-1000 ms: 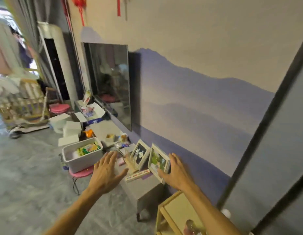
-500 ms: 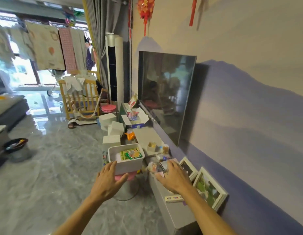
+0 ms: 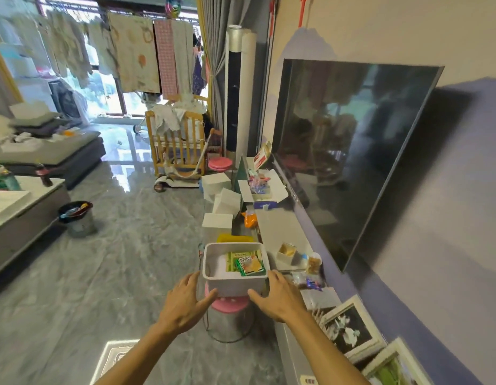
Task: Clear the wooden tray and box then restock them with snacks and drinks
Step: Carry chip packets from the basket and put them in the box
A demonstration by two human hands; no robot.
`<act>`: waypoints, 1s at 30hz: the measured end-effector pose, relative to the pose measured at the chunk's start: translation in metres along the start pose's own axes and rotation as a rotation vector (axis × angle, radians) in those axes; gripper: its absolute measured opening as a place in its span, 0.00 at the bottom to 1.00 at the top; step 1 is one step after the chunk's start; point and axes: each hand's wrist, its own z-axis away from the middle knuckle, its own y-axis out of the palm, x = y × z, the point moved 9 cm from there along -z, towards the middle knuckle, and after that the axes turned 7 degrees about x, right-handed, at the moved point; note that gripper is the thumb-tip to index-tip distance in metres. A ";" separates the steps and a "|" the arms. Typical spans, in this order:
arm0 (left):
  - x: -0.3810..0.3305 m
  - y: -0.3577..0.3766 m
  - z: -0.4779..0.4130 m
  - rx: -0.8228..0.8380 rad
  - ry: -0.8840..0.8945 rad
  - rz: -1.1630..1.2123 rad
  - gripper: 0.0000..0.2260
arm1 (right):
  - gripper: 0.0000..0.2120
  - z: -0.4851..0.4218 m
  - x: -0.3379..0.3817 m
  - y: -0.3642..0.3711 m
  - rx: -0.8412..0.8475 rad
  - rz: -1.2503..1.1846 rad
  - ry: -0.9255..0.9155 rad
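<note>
While both arms reached forward, the white foam box point(image 3: 235, 283) sat on a pink stool point(image 3: 229, 302) that stood on the grey marble floor point(image 3: 116, 273), just beside the near end of the long grey worktop point(image 3: 281, 232) under the wall television point(image 3: 349, 151). Left of the box, the left hand point(image 3: 185, 301) had its fingers spread apart, the thumb reaching toward the box's lower front corner; whether it touched the wall could not be told. Right of the box, the right hand point(image 3: 277, 297) was likewise spread, its thumb against the front wall near the bottom and its fingers beside the right corner, so neither hand was clamped around the box. Inside the box lay green snack packets point(image 3: 248, 263) toward its right side, with bare white bottom to their left. Beyond the box on the floor stood several closed white boxes point(image 3: 217, 223) and a yellow item point(image 3: 234, 238) touching its far edge. Right of the box, on the worktop, were a small open carton point(image 3: 286, 252), a few wrapped sweets point(image 3: 310, 282) and, nearer the camera, framed pictures point(image 3: 349, 329) leaning by the wall
</note>
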 end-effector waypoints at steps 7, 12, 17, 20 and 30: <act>-0.027 -0.020 -0.118 -0.005 -0.041 0.030 0.44 | 0.34 -0.139 -0.020 -0.040 0.057 -0.016 -0.019; -0.039 -0.024 -0.217 0.014 -0.020 0.049 0.39 | 0.41 -0.233 -0.021 -0.058 0.074 0.030 0.001; -0.025 -0.008 -0.337 0.091 0.008 0.062 0.38 | 0.42 -0.336 -0.021 -0.057 0.089 0.092 0.028; -0.015 0.005 -0.405 0.181 0.039 0.045 0.35 | 0.42 -0.392 -0.027 -0.049 0.099 0.108 0.082; 0.045 0.113 -0.571 0.420 -0.101 -0.006 0.41 | 0.43 -0.552 -0.098 0.060 0.368 0.091 0.192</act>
